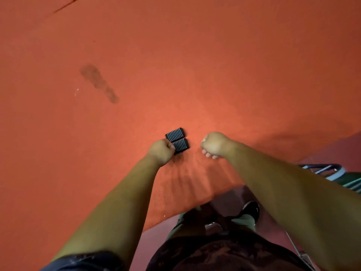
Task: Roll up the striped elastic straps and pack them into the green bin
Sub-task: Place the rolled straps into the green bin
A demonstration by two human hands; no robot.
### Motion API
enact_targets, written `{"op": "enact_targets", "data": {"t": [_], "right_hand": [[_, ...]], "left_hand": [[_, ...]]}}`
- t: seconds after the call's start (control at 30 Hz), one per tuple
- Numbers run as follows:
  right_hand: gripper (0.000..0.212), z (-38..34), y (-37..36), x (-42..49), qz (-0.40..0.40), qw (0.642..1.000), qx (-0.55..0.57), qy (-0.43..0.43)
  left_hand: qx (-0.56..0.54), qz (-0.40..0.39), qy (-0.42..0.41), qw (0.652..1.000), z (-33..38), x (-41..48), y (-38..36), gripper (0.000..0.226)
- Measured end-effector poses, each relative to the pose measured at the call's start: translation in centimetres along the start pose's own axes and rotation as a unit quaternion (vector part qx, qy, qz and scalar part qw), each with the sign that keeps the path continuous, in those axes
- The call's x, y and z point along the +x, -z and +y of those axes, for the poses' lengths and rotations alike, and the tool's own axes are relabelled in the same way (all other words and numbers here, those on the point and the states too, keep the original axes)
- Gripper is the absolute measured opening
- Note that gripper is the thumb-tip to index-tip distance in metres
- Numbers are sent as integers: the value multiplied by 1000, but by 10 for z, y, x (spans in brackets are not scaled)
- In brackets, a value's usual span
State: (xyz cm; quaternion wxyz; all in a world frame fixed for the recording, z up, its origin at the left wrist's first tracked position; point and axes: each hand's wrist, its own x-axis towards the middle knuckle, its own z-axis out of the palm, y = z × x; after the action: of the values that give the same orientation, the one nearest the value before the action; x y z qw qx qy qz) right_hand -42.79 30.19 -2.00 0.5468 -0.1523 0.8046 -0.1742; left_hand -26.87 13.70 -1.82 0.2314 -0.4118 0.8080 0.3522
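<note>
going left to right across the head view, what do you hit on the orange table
dark stain → left hand, gripping the nearer roll → two rolled straps → right hand, a fist → green bin at the right edge

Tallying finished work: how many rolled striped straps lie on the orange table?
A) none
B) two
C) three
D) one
B: the far roll and the near roll, held by the left hand, lie side by side on the orange table.

The left grip [162, 151] pinches the nearer strap roll [181, 145], which touches the farther roll [175, 132], on the orange table [195, 75].
</note>
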Motion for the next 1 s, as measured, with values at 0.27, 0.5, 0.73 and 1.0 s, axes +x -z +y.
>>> {"op": "enact_targets", "data": {"t": [0.27, 0.5, 0.73, 1.0], "right_hand": [[19, -28, -46, 50, 38, 995, 78, -42], [32, -40, -66, 64, 111, 989, 87, -47], [31, -34, -84, 71, 107, 991, 72, -37], [46, -22, -87, 70, 78, 994, 73, -28]], "left_hand": [[-19, 32, -42, 998, -3, 50, 19, 25], [-30, -15, -98, 995, 1, 70, 20, 43], [22, -57, -78, 995, -16, 74, 4, 62], [24, -84, -90, 992, -28, 69, -4, 66]]}}
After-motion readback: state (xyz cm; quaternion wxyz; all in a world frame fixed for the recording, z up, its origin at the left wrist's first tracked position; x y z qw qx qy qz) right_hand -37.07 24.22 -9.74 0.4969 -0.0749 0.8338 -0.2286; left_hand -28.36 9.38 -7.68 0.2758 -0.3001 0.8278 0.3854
